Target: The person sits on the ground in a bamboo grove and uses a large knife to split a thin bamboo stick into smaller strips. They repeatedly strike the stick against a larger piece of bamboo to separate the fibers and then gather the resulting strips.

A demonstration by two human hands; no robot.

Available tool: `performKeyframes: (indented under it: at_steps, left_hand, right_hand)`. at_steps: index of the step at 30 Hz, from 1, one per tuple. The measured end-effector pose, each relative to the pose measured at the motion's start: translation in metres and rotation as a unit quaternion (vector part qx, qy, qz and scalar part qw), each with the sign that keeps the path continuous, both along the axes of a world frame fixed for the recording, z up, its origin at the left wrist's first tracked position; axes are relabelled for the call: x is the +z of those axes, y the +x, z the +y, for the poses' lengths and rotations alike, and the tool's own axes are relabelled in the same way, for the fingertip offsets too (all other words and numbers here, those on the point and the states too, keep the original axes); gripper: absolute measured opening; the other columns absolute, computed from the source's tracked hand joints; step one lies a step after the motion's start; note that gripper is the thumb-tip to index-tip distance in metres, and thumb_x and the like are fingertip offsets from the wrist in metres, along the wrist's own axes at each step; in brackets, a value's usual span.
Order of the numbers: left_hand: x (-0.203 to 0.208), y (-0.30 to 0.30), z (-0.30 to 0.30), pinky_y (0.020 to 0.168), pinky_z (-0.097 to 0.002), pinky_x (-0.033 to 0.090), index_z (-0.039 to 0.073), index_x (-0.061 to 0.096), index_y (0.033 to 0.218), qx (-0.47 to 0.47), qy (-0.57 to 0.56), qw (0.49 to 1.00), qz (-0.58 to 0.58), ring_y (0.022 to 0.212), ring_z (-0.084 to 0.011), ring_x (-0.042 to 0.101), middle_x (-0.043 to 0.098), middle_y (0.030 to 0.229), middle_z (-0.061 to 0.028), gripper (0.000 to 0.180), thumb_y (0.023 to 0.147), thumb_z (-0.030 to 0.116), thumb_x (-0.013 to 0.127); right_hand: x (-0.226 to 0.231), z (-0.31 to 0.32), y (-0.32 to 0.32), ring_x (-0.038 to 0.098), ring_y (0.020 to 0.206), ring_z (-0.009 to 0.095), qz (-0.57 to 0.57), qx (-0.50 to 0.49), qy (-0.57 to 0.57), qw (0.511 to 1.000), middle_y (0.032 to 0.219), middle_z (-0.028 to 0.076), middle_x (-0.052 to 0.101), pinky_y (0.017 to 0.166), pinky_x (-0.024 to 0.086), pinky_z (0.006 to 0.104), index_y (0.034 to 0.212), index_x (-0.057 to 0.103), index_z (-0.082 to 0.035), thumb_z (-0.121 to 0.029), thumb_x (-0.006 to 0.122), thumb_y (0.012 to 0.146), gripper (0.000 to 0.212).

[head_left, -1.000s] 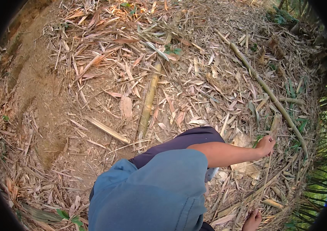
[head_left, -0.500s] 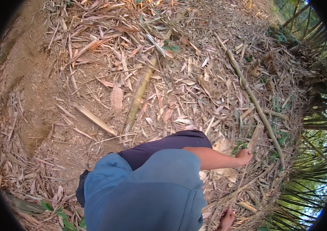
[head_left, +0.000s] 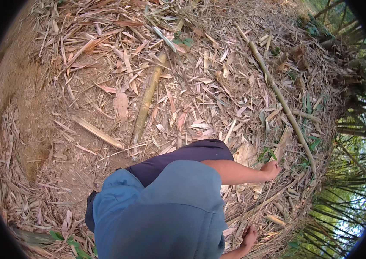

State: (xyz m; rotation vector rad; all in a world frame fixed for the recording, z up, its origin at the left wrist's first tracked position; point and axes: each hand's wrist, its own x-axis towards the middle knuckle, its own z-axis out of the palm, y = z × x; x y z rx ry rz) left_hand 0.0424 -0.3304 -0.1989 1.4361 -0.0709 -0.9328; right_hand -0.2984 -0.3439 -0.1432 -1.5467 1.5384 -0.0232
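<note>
My left hand, the upper one in the picture, reaches past my blue clothing and dark-clad leg to the litter-covered ground. Its fingers are curled closed beside the lower end of a flat, pale woody piece; whatever they grip is hidden. Lower down, my right hand is close to the dry stalks and leaves, its fingers bent inward. What it holds, if anything, is too small to make out. Between the hands lie thin dry stalks and a short yellowish piece. A small green plant grows just above my left hand.
A long thin pole slants down the right side. A thicker bamboo length and a split stick lie toward the left. Dry leaves cover much of the ground, with bare soil at far left. Green foliage borders the right.
My right hand and wrist show more, having moved up in the picture. My left hand stays by the pale woody piece. The whole view has shifted slightly, with the ground moving left and up.
</note>
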Motion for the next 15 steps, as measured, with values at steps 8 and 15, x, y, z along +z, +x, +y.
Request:
performKeyframes:
  at_steps: [8, 15]
  left_hand:
    - [-0.011, 0.05, -0.002, 0.067, -0.0393, 0.054, 0.006, 0.06, 0.093, 0.026, -0.18, 0.982, -0.056, 0.074, -0.0241, 0.067, 0.066, 0.077, -0.0125, 0.014, 0.091, 0.019, 0.06]
    - [0.039, 0.058, 0.019, 0.063, -0.0275, 0.057, 0.003, 0.056, 0.105, -0.017, -0.219, 0.974, -0.052, 0.071, -0.0174, 0.067, 0.072, 0.094, -0.0156, 0.017, 0.102, 0.019, 0.054]
  right_hand:
    - [0.014, 0.014, 0.065, 0.055, 0.065, 0.02, 0.085, 0.138, -0.152, 0.975, 0.065, 0.009, 0.057, 0.065, 0.044, 0.04, 0.081, 0.062, 0.001, -0.042, 0.051, 0.098, 0.048]
    - [0.004, -0.004, 0.067, 0.063, 0.095, 0.043, 0.103, 0.121, -0.212, 0.964, 0.096, 0.025, 0.067, 0.084, 0.049, 0.0482, 0.099, 0.07, -0.002, -0.041, 0.053, 0.097, 0.043]
